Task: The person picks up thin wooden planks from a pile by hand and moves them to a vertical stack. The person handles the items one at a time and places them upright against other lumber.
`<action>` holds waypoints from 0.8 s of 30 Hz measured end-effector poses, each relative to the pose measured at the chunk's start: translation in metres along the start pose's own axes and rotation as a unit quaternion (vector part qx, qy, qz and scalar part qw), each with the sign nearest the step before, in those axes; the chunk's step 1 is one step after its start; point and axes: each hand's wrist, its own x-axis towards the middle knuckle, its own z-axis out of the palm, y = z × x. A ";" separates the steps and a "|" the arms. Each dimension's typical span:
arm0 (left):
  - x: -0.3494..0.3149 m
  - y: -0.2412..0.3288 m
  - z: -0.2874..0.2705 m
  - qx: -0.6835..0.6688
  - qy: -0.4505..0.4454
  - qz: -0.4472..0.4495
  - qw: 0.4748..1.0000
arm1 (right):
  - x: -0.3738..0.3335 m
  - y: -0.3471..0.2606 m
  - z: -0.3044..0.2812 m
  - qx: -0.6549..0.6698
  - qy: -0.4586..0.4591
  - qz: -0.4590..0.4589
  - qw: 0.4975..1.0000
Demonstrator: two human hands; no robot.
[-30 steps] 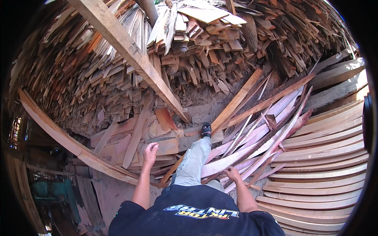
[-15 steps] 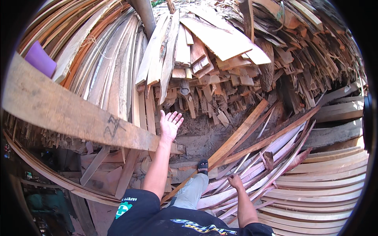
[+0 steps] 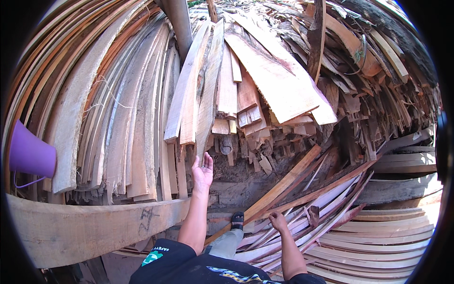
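Up at the stacked offcuts, the left hand [image 3: 202, 171] is raised, palm open and fingers spread, its fingertips touching the lower end of a long pale plank [image 3: 208, 90] that hangs out of the pile. Below and right of that plank, the right hand [image 3: 278, 221] rests, loosely curled, on thin reddish slats [image 3: 326, 208], gripping nothing clearly. Left of the plank lies a heavy beam [image 3: 90, 227], with a purple cone [image 3: 29, 154] above it.

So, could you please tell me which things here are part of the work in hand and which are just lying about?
In hand:
- left hand, open, at the end of a pale plank
- right hand on the thin strips

Lying about:
- purple cone
- heavy beam
- stacked slabs
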 end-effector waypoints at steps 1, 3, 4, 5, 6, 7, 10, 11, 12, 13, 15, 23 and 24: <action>-0.002 -0.001 0.002 0.007 0.002 0.006 1.000 | 0.000 0.001 0.002 -0.006 -0.016 0.013 1.000; -0.012 0.000 0.012 0.022 -0.001 0.008 1.000 | 0.000 -0.005 0.005 -0.028 -0.021 0.003 0.999; -0.017 -0.001 0.017 0.029 -0.002 0.008 1.000 | 0.000 -0.007 0.006 -0.039 -0.022 0.000 0.999; -0.027 -0.005 0.029 0.050 -0.010 0.009 0.999 | 0.002 -0.010 0.006 -0.020 -0.019 -0.001 1.000; -0.037 -0.010 0.043 0.095 -0.031 0.028 0.995 | 0.006 -0.014 0.006 -0.001 -0.015 -0.003 1.000; -0.051 -0.018 0.068 0.158 -0.061 0.038 0.985 | 0.011 -0.018 0.004 0.019 -0.011 -0.005 1.000; -0.077 -0.046 0.114 0.333 -0.136 0.091 0.929 | 0.035 -0.043 -0.009 0.099 0.009 -0.054 0.994; -0.073 -0.056 0.112 0.372 -0.140 0.112 0.911 | 0.042 -0.060 -0.015 0.108 0.014 -0.061 0.992; -0.076 -0.069 0.119 0.386 -0.141 0.122 0.904 | 0.046 -0.083 -0.024 0.115 0.021 -0.066 0.991; -0.078 -0.080 0.120 0.412 -0.129 0.113 0.895 | 0.050 -0.105 -0.035 0.122 0.030 -0.073 0.989; -0.079 -0.095 0.121 0.448 -0.120 0.108 0.879 | 0.058 -0.136 -0.052 0.162 0.043 -0.097 0.981; -0.081 -0.102 0.118 0.504 -0.104 0.119 0.849 | 0.069 -0.204 -0.127 0.369 0.059 -0.108 0.921; -0.081 -0.101 0.118 0.490 -0.099 0.116 0.858 | 0.070 -0.214 -0.136 0.371 0.066 -0.104 0.920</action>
